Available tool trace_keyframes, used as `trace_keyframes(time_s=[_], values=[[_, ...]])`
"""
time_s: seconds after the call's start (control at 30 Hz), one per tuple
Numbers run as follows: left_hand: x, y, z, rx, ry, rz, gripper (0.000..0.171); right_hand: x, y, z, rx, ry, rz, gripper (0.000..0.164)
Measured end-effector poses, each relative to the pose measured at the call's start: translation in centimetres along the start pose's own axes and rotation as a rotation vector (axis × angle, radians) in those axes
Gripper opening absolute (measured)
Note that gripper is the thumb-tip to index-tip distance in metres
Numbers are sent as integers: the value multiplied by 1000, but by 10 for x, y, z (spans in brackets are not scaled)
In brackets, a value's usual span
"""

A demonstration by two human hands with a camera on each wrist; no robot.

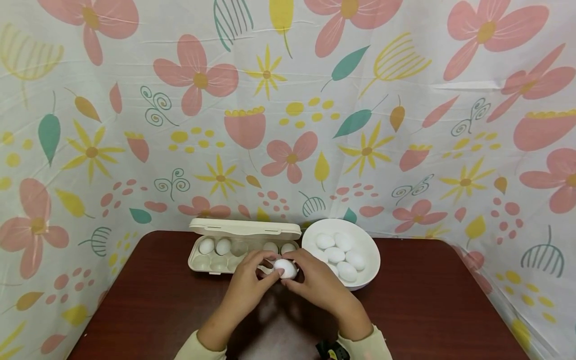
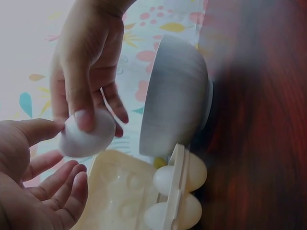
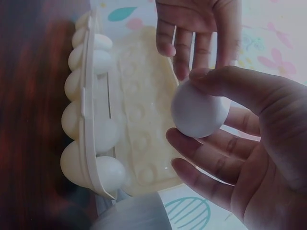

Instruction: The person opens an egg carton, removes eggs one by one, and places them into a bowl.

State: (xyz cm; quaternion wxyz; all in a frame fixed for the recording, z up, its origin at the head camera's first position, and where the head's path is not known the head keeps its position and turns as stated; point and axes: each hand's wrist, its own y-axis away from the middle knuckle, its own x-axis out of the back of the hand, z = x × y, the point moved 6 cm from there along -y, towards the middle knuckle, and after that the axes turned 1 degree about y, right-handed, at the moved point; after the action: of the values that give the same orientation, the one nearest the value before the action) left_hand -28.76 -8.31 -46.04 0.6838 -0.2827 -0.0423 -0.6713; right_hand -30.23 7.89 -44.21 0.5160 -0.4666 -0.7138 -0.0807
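Note:
A white egg (image 1: 285, 269) is held up between the two hands, in front of the open egg carton (image 1: 210, 271). My right hand (image 1: 321, 280) pinches it between thumb and fingers; the right wrist view shows the thumb (image 3: 216, 82) on top of the egg (image 3: 199, 111). From the other side, my left hand (image 1: 247, 282) has its thumb and index fingertip at the egg, its other fingers loosely bent below in the left wrist view. Several eggs sit in the carton's far row, with a gap among them. The hands hide part of its front row.
Right of the carton stands a white bowl (image 1: 375, 260) holding several white eggs (image 1: 335, 255). The carton's lid (image 1: 245, 226) is raised at the back. Behind the dark red-brown table (image 1: 427, 300) hangs a flowered cloth (image 1: 288, 100).

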Motion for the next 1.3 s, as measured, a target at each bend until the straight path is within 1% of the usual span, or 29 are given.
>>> trace_keyframes(time_s=[0.13,0.2,0.37,0.47,0.57,0.67,0.8,1.0,1.17,1.3], values=[[6,-2,-2,-9,-15,15,27,1,1,3,-34,15,-5,46],[10,-3,-4,-19,-23,23,24,3,1,4,-37,20,-3,46],[19,-8,-11,-7,-54,57,22,8,2,7,-28,39,22,45],[25,-11,-17,4,-83,72,23,10,2,11,-31,57,37,45],[30,-14,-24,17,-114,65,25,13,3,16,-50,50,42,45],[33,-16,-33,48,-135,48,26,15,4,22,-75,21,46,44],[38,-17,-46,96,-151,58,24,19,5,28,-96,-8,51,41],[48,-21,-60,108,-163,95,27,24,5,39,-129,4,49,38],[58,-25,-71,120,-193,130,31,27,6,48,-167,-4,43,38],[62,-26,-78,128,-201,164,36,28,8,56,-207,14,41,39]])
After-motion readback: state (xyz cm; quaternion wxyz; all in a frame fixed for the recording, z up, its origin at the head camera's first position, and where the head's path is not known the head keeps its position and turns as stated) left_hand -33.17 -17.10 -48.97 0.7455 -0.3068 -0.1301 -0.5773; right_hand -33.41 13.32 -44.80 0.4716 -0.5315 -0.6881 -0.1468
